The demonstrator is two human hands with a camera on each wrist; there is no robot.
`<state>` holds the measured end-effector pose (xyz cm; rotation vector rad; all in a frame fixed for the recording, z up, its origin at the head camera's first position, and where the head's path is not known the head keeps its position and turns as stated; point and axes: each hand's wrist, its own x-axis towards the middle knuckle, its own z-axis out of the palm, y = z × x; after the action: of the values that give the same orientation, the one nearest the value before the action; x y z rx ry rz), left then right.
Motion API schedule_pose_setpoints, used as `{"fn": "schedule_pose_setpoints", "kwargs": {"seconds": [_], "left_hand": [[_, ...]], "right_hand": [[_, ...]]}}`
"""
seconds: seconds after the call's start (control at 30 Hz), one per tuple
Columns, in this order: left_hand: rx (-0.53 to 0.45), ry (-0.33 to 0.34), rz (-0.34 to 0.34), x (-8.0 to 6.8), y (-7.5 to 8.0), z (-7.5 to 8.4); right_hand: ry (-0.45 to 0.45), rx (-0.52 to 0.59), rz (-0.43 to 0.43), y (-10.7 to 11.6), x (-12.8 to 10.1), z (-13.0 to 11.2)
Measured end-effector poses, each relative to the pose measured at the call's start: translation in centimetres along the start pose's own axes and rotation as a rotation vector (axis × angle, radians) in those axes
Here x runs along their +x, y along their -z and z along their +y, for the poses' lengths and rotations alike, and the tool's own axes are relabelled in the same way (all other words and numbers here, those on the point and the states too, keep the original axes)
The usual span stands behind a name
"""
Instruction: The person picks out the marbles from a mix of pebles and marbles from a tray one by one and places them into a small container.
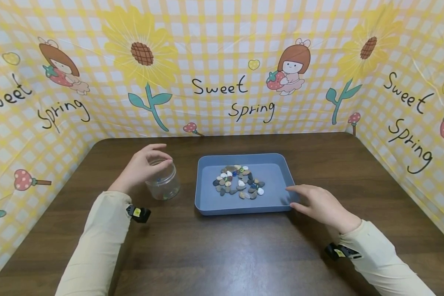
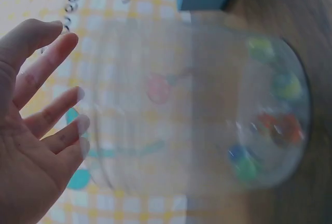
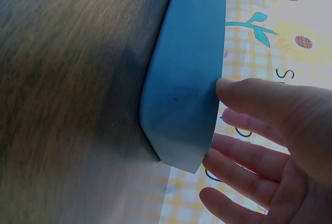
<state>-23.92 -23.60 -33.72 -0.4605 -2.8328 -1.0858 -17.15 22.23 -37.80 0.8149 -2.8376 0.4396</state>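
A clear, wide-mouthed jar [image 1: 164, 190] stands upright on the table, left of the tray. Glass marbles [image 2: 288, 86] in green, blue and orange lie at its bottom. My left hand [image 1: 145, 167] hovers at the jar's mouth, fingers loosely bent and nothing between them. A shallow blue tray [image 1: 240, 209] holds a loose spread of pebbles [image 1: 241, 183] in grey, brown, white and black, with a few blue and green glass pieces among them. At the tray's right side is my right hand [image 1: 320, 205], its thumb [image 3: 244, 92] right at the rim and the other fingers spread.
The dark brown wooden table [image 1: 207, 255] carries both jar and tray. Yellow checked cloth [image 1: 214, 49] with printed flowers and lettering walls off the back and both sides. A small black camera sits on each wrist, over cream sleeves [image 1: 96, 242].
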Motion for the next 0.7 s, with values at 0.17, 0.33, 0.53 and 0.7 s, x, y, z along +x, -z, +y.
{"fn": "schedule_pose_setpoints", "kwargs": {"seconds": [0.17, 0.33, 0.53, 0.7], "left_hand": [[-0.014, -0.071, 0.001, 0.5, -0.3, 1.7], [-0.023, -0.12, -0.004, 1.2, -0.9, 3.1], [-0.042, -0.155, -0.004, 2.0, -1.7, 4.5], [-0.092, -0.174, -0.038, 2.7, -2.5, 5.6]], "right_hand": [[-0.003, 0.001, -0.001, 0.0, 0.0, 0.0], [0.003, -0.002, 0.0, 0.0, 0.1, 0.0], [-0.003, -0.003, -0.002, -0.1, 0.0, 0.0], [-0.005, -0.002, -0.002, -0.1, 0.0, 0.0]]}}
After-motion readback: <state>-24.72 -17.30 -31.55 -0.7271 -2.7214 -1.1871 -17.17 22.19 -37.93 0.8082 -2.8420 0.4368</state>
